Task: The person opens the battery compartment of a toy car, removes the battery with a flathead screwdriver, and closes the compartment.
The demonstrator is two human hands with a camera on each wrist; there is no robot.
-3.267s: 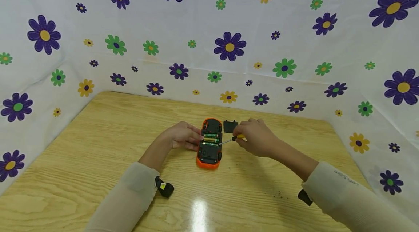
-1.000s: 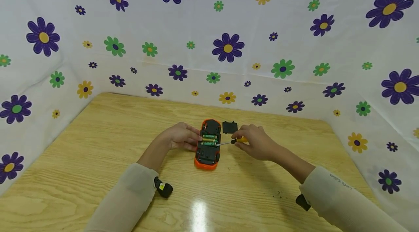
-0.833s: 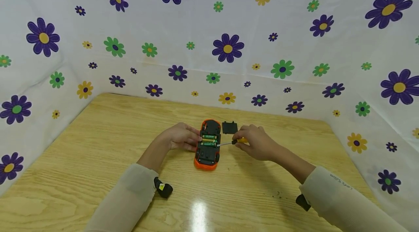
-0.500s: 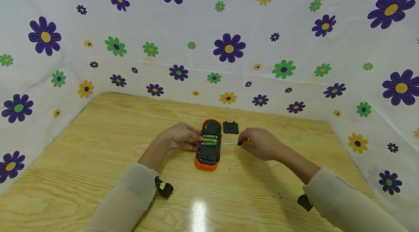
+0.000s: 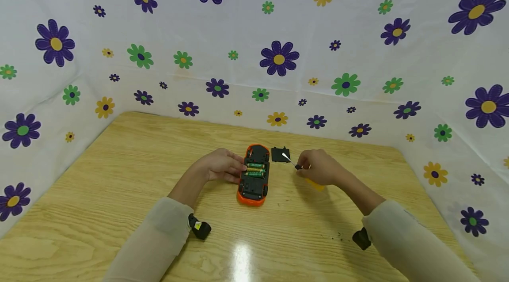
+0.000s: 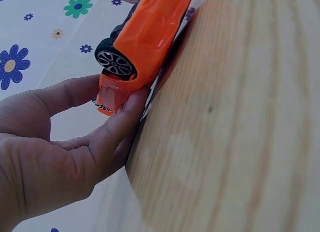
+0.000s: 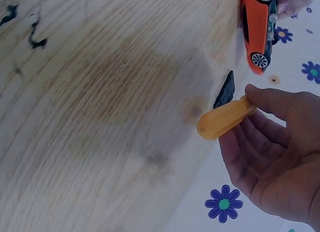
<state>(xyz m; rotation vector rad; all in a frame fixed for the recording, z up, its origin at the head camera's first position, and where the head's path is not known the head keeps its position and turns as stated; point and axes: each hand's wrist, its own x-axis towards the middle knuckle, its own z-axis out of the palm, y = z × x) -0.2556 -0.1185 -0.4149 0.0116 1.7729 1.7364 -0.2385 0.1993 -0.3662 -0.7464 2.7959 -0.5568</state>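
An orange toy car (image 5: 252, 188) lies upside down on the table, its black underside up and its battery bay uncovered. Green-and-gold batteries (image 5: 256, 165) sit in the bay; the nearest one looks slightly tilted. My left hand (image 5: 219, 166) grips the car's left side between thumb and fingers, also visible in the left wrist view, where the car's orange body (image 6: 150, 36) shows. With thumb and fingertips, my right hand (image 5: 321, 168) pinches a screwdriver with a yellow handle (image 7: 225, 119). The screwdriver's metal shaft (image 5: 287, 157) points up and left, away from the car, over the black battery cover (image 5: 278, 154).
The wooden table (image 5: 159, 154) carries small dark marks or bits (image 5: 338, 237) at the front right. A white flowered cloth (image 5: 238, 30) hangs around its back and sides. Each wrist wears a small black camera (image 5: 200, 229).
The screwdriver tip has left the battery bay. My right hand has moved back to the right and turned the screwdriver toward the battery cover. My left hand stays on the car.
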